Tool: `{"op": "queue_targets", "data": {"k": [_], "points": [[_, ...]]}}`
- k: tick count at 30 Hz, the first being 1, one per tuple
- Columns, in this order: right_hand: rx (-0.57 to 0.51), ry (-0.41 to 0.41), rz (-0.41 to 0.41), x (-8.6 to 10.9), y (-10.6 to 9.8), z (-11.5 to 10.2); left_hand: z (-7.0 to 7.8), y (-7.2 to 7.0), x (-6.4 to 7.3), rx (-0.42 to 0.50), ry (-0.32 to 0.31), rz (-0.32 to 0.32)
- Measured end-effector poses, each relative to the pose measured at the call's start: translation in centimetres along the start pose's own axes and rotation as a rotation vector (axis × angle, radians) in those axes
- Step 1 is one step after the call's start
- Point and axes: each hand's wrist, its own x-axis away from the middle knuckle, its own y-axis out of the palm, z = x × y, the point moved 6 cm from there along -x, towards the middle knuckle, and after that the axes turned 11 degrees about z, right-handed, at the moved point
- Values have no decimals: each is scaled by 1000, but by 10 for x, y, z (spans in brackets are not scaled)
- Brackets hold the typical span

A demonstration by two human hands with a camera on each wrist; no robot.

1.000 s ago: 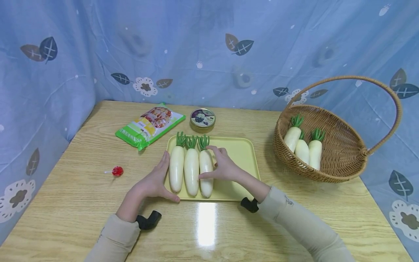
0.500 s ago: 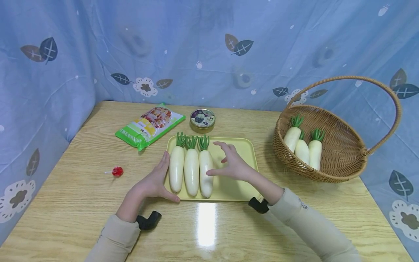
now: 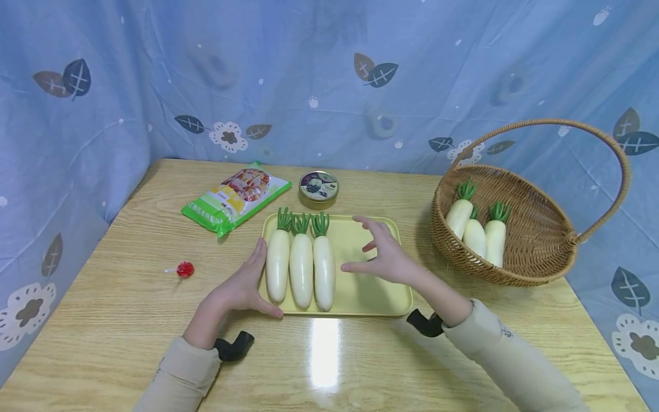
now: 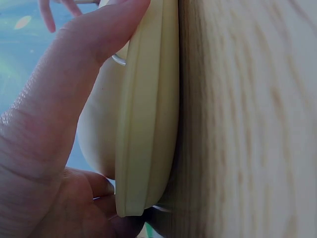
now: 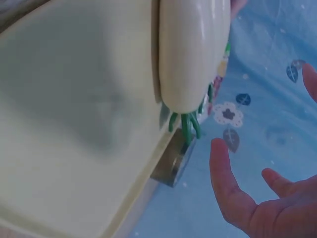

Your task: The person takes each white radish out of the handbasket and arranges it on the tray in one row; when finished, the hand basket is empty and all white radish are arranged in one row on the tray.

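Observation:
Three white radishes with green tops lie side by side on the left half of a pale yellow tray (image 3: 360,313): a left one (image 3: 277,266), a middle one (image 3: 301,272) and a right one (image 3: 324,274). My left hand (image 3: 241,289) holds the tray's front left corner, thumb at the front rim and fingers along the left side. In the left wrist view, thumb and fingers span the tray edge (image 4: 141,124). Over the tray's right half is my right hand (image 3: 386,257), its fingers spread and holding nothing, apart from the right radish (image 5: 185,59).
On the right, a wicker basket (image 3: 535,229) with a tall handle holds three more radishes (image 3: 495,243). Behind the tray stand a round tin (image 3: 318,189) and a green food packet (image 3: 237,197). A red lollipop (image 3: 185,269) lies at the left. Blue curtain (image 3: 309,86) surrounds the table.
My right hand has let go of the right radish and moved right, away from it, over the tray. The left hand and the radishes have stayed in place.

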Motion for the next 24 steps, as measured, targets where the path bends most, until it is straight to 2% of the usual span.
{"op": "queue_targets", "data": {"k": [7, 24], "points": [[-38, 4, -9, 6, -18, 0, -1, 0, 0, 0, -5, -2], [-10, 0, 45, 17, -57, -1, -1, -1, 0, -1, 1, -2]]}}
